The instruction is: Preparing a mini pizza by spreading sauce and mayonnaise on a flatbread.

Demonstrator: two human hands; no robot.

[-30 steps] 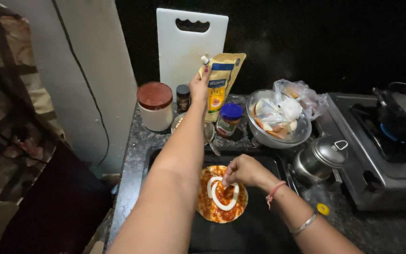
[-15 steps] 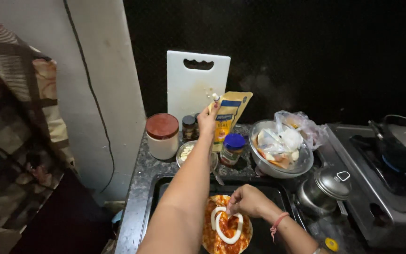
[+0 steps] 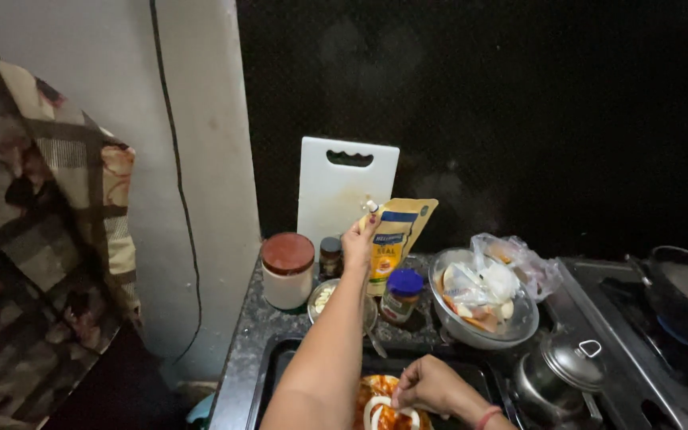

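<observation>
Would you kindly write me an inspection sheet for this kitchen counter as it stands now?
Surface: dark speckled stone counter, crowded.
Job's things: yellow sauce pouch leaning by the white plastic cutting board; round sauced base with white swirl in the black tray.
Clutter: white jar with red lid, blue-lidded jar, glass bowl of scraps, steel pot lid, dark pan on the stove.
Grippers: left hand at the pouch's cap; right hand on the base.
Cables: black cable down the wall.
Surroundings: patterned cloth at left.
</observation>
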